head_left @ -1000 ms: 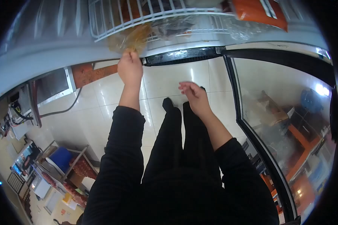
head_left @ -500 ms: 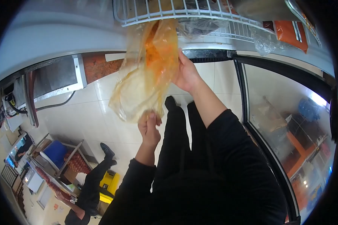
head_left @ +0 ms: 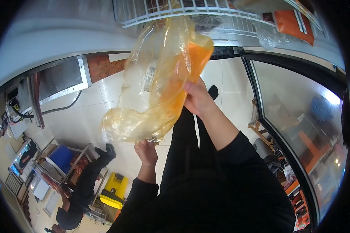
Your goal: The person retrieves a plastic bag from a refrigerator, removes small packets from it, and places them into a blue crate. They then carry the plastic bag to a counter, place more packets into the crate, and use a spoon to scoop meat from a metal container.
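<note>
Both hands, left (head_left: 146,151) and right (head_left: 196,99), clamp fingers on one bag (head_left: 155,89) holding orange contents, under one basket (head_left: 175,9).

We're holding a clear plastic bag (head_left: 155,85) w/ orange contents, crumpled, hanging tilted in midair below the wire rack.

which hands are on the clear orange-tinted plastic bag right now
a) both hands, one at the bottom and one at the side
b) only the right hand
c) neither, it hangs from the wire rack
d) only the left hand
a: the left hand pinches the bottom edge of the plastic bag, while the right hand grips its side higher up, below the white wire rack.
</note>
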Action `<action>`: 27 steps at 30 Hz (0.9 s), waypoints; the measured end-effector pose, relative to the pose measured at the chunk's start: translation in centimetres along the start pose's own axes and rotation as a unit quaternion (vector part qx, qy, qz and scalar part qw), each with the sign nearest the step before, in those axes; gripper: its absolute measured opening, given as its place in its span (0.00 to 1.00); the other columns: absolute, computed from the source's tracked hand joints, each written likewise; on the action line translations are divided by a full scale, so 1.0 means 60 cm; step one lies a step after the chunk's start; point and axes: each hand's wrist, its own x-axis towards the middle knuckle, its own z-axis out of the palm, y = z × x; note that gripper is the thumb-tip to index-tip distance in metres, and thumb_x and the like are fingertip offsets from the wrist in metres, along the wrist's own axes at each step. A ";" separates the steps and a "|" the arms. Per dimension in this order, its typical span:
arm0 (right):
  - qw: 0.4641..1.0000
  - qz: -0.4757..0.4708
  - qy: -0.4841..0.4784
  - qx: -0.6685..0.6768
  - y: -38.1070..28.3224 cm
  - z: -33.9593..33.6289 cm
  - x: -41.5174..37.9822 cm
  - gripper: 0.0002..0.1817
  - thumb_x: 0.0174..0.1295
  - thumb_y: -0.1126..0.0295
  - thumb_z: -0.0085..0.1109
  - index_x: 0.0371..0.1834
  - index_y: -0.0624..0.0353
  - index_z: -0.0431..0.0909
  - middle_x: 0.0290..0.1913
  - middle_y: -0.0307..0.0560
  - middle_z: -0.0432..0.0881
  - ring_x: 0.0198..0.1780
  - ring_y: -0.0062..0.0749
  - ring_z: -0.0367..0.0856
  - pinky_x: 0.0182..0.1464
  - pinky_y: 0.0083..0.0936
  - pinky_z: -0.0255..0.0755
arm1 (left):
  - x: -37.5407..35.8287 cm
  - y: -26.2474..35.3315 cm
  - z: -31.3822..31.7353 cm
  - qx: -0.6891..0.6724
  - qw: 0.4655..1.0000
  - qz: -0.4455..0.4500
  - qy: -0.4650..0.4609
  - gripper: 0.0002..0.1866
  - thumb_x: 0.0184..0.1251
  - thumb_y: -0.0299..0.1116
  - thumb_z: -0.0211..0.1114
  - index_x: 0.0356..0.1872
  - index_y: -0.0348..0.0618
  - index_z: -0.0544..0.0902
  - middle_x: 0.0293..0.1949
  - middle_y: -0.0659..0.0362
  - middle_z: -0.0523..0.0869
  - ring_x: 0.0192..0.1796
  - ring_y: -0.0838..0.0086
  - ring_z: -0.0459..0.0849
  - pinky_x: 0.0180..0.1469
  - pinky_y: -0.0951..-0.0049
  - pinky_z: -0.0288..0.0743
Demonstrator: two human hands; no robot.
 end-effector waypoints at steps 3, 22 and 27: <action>0.988 -0.052 0.035 -0.140 -0.029 0.050 -0.047 0.37 0.48 0.64 0.74 0.60 0.59 0.64 0.52 0.41 0.74 0.55 0.30 0.74 0.59 0.33 0.70 | 0.005 0.018 0.000 0.018 1.000 -0.006 0.017 0.24 0.67 0.46 0.53 0.56 0.39 0.70 0.55 0.55 0.75 0.57 0.66 0.74 0.57 0.63 0.68; 0.886 0.120 -0.167 0.415 -0.078 0.154 -0.180 0.22 0.61 0.58 0.55 0.57 0.55 0.69 0.51 0.45 0.73 0.51 0.37 0.74 0.54 0.43 0.72 | -0.168 0.304 0.225 0.308 0.660 0.486 -0.482 0.14 0.55 0.43 0.65 0.19 0.50 0.74 0.57 0.62 0.79 0.66 0.56 0.70 0.72 0.43 0.43; 0.785 0.244 -0.344 0.453 -0.083 0.302 -0.169 0.22 0.61 0.59 0.58 0.57 0.52 0.70 0.53 0.36 0.68 0.58 0.30 0.67 0.63 0.37 0.65 | -0.224 0.362 0.259 0.311 0.607 0.621 -0.386 0.17 0.58 0.45 0.64 0.17 0.52 0.70 0.54 0.64 0.81 0.63 0.58 0.73 0.71 0.43 0.43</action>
